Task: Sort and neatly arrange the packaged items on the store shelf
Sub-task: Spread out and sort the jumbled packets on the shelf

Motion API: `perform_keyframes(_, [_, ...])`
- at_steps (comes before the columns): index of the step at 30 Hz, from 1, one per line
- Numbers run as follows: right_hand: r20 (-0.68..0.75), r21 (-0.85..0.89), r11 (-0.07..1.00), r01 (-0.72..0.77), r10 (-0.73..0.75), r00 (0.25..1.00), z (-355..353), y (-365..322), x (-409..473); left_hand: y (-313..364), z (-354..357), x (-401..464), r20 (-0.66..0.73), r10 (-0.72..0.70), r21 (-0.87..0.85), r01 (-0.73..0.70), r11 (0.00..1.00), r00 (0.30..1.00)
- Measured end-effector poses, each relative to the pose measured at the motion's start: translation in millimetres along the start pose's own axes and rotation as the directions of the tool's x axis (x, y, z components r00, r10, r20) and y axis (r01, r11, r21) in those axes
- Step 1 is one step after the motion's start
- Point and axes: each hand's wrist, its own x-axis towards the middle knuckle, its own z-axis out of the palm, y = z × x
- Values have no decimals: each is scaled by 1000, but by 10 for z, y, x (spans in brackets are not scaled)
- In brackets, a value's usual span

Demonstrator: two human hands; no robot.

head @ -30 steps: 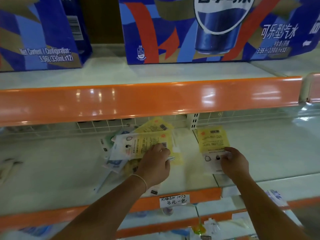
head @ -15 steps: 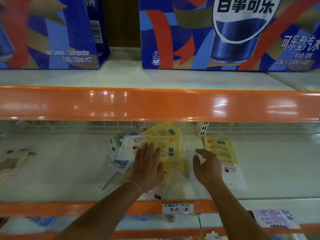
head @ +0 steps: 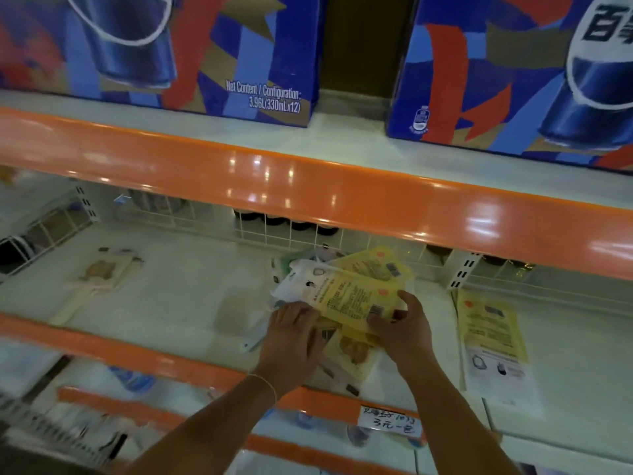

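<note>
Place: a shop, and we're right up against a retail shelving unit.
Shelving: tiered white shelf [head: 171, 296] boards, each with a glossy orange front rail [head: 308, 180] catching the ceiling lights.
Stock above: big blue cola cartons [head: 191, 53], printed "3.96L(330mLx12)", one more carton [head: 513, 80] beside it with Chinese lettering.
Stock here: flat yellow packets [head: 356, 296] heaped mid-shelf, another packet [head: 489, 323] lying apart to the right.
Price tag: a handwritten label [head: 388, 425] clipped to the lower rail.
Backing: white wire grid [head: 274, 228] dividing the shelf, dark bottles showing behind it.
Below: more packaged goods, blurred.
</note>
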Motion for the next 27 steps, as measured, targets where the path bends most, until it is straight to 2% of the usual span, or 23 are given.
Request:
perform_keyframes(2, [43, 98, 994, -47, 43, 998, 47, -40, -92, 80, -71, 33, -42, -131, -178, 121, 977, 991])
perform_keyframes(4, [112, 213, 972, -103, 81, 990, 116, -69, -204, 185, -160, 77, 4, -339, -340, 320, 884, 941])
perform_keyframes(5, [133, 252, 961, -118, 87, 987, 156, -82, -260, 231, -197, 115, 73, -468, -394, 456, 798, 881])
perform_keyframes(7, [146, 279, 954, -114, 76, 986, 224, -104, -365, 308, -261, 202, 216, -678, -511, 673, 535, 703])
perform_keyframes(9, [157, 293, 950, -107, 63, 986, 269, -127, -455, 341, -281, 279, 314, -763, -615, 733, 291, 566])
perform_keyframes(10, [171, 306, 946, -110, 59, 984, 287, -138, -485, 337, -282, 314, 331, -781, -638, 736, 228, 529])
perform_keyframes(13, [242, 333, 933, -135, 54, 969, 306, -182, -530, 312, -295, 383, 311, -823, -662, 730, 171, 475])
perform_keyframes(17, [266, 334, 926, -174, 85, 960, 284, -141, -495, 271, -320, 391, 236, -834, -717, 668, 198, 500])
perform_keyframes(23, [283, 387, 895, -220, 112, 953, 272, -138, -477, 255, -400, 348, 262, -731, -722, 631, 285, 630])
perform_keyframes(27, [377, 265, 937, -229, 118, 919, 313, -127, -495, 277, -453, 280, 277, -662, -725, 603, 332, 697])
